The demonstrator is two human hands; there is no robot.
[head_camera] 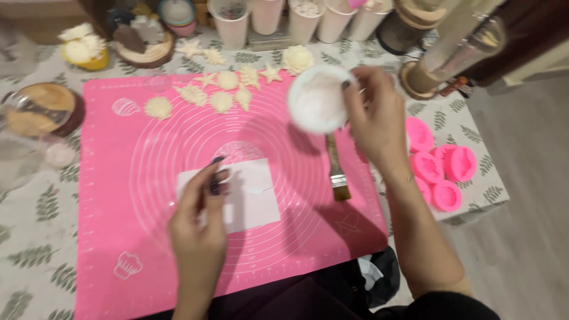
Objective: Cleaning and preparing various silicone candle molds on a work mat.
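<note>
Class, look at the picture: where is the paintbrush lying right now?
In the head view, the paintbrush lies on the pink mat, right of centre, below the white bowl held by the right hand and right of the white sheet.

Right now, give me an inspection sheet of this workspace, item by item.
Surface: pink silicone mat on a leaf-print tablecloth.
Job's things: white bowl of pale powder; white sheet; brush lying on the mat.
Clutter: cream shell and star mouldings along the mat's top edge; pink moulds at right; cups at the back.
Grippers: left hand rests fingers on the sheet; right hand holds the bowl up.
Cables: nothing seen.
Surroundings: wood floor at right.
</note>
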